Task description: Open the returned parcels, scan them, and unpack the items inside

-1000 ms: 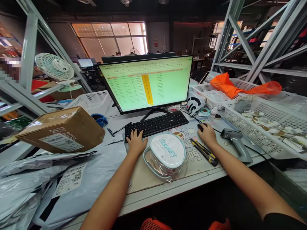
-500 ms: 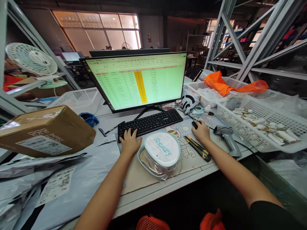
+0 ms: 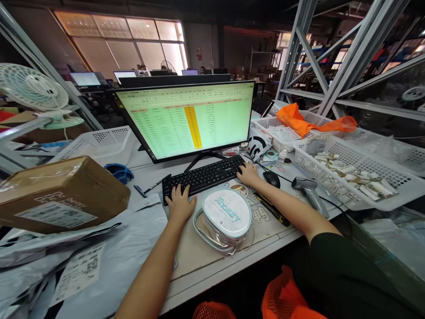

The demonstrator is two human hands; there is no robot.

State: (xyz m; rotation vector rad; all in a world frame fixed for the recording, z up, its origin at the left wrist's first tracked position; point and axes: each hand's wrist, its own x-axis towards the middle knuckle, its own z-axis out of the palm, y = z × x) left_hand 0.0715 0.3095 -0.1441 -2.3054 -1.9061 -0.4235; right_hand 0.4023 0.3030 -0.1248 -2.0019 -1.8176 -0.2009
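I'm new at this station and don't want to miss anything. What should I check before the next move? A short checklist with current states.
1. Left hand at the left end of the black rectangular keyboard: ok.
2. Right hand apart from the black rounded mouse: ok, it is at the keyboard's right end.
3. Black-framed flat monitor lit, table showing: ok.
4. Black-and-yellow utility knife fully visible: not ok, right forearm partly covers it.
5. Knife blade retracted: cannot tell.
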